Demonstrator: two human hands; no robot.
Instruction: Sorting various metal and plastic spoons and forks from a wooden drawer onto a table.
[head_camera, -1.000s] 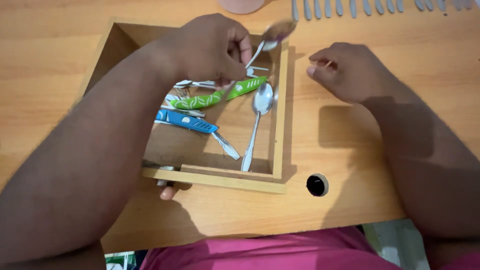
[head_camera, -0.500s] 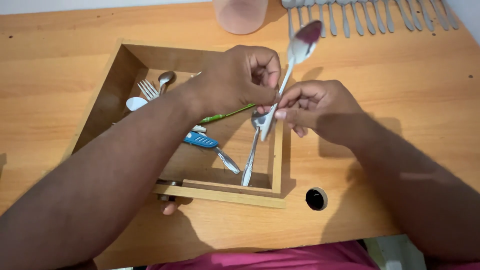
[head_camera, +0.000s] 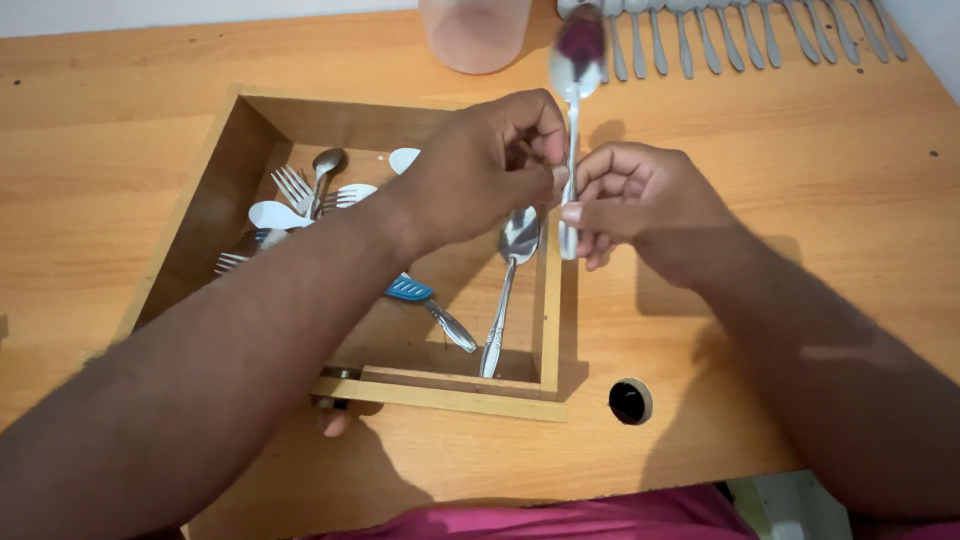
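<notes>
Glossy metal spoon (head_camera: 573, 90) — matt wooden box (head_camera: 552, 300), smooth wooden table (head_camera: 800, 170)

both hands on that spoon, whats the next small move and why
Probably let the left hand release so the right hand can carry the spoon up to the row of cutlery along the table's far edge; both hands pinch its handle just beyond the wooden tray.

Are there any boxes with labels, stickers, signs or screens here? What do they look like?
No labels, signs or screens show.
Wooden box: open, square, plain light wood, on the table, holding loose cutlery.
Pink cup: plain, translucent, at the table's far edge.
</notes>
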